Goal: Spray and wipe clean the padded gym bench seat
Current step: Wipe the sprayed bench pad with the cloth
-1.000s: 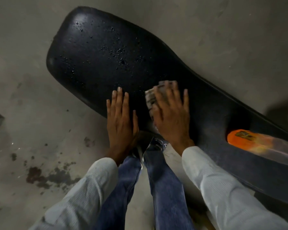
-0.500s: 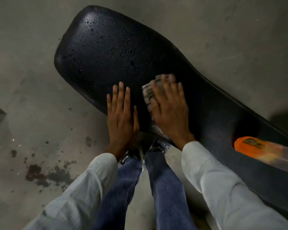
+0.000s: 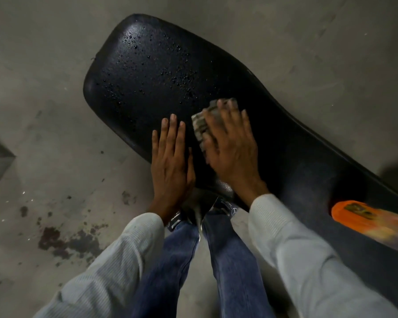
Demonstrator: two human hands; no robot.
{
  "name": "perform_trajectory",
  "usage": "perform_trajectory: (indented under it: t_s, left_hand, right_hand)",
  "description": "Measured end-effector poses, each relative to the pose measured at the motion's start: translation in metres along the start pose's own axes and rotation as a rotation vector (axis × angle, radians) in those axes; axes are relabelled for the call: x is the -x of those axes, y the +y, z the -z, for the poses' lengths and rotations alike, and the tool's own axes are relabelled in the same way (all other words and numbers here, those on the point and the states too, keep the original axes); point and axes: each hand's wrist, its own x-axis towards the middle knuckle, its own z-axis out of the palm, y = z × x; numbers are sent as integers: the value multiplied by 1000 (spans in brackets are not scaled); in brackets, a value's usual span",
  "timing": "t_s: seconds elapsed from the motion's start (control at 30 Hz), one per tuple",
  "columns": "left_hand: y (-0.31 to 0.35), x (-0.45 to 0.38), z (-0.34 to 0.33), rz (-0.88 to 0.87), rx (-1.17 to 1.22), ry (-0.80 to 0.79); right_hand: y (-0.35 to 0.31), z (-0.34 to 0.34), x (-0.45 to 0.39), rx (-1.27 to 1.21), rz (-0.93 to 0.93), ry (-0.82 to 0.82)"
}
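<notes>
1. Bench seat (image 3: 147,72), black and padded, runs slantwise across the concrete floor (image 3: 44,111); its wide far end is beaded with spray drops.
2. Right hand (image 3: 230,145) lies flat with straight fingers pressing a folded cloth (image 3: 201,126) onto the pad, just short of the wet patch.
3. Left hand (image 3: 170,157) rests flat and spread on the pad's near edge, just beside the cloth, holding nothing; it seems to be bracing the seat.
4. An orange spray bottle (image 3: 363,216) lies on the seat's narrow end, well apart from both hands.
5. The wiping looks barely begun, since most drops remain.
6. To wipe well, push the cloth forward through the drops in overlapping passes, with even pressure, right out to the rounded edges.
7. Refold to a dry face if it starts smearing.
</notes>
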Motion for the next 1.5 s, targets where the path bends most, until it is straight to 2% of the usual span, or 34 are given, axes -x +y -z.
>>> perform_trajectory:
  t_s: [0.07, 0.17, 0.3, 0.37, 0.47, 0.53, 0.63, 0.77, 0.9, 0.97, 1.03, 1.2, 1.27, 1.37, 1.5]
  left_hand:
    - [2, -1, 2, 10, -6, 18]
    - [5, -7, 5, 42, -16, 28]
    - [2, -15, 5, 68, -69, 7]
    - [1, -16, 4, 58, -78, 2]
    - [-3, -16, 4, 45, -63, 15]
    - [-6, -21, 6, 44, -75, 42]
    - [-10, -33, 6, 32, -111, 33]
    - [-10, -38, 4, 33, -161, -13]
    - [-8, -38, 7, 45, -119, -6]
    - [-9, -37, 9, 38, -101, 20]
    - [-14, -35, 10, 13, -90, 24]
    - [-26, -29, 17, 28, -72, 38]
    - [-26, -30, 20, 35, -64, 34]
    - [-23, -31, 20, 53, -61, 44]
    - [-18, -32, 19, 91, -34, 72]
  right_hand:
    - [22, 8, -18, 15, -45, 14]
    - [38, 15, -4, 32, -251, 83]
    - [9, 10, 46, 33, -448, 122]
    - [-15, 3, 57, 38, -385, 76]
    - [-31, -3, 37, 15, -150, 11]
    - [-25, -3, 2, -25, -11, 0]
    - [-4, 2, -50, -16, 101, -17]
    - [17, 13, -74, 1, 2, -2]
    - [3, 11, -38, 14, -252, 78]
    - [-15, 5, -19, 5, -293, 96]
    - [-31, -1, -15, 8, -190, 45]
    - [-31, -3, -77, -15, 250, -58]
    - [-20, -1, -106, 1, 305, -40]
    - [-7, 4, -120, -1, 158, 3]
    - [-17, 2, -81, 8, -145, 78]
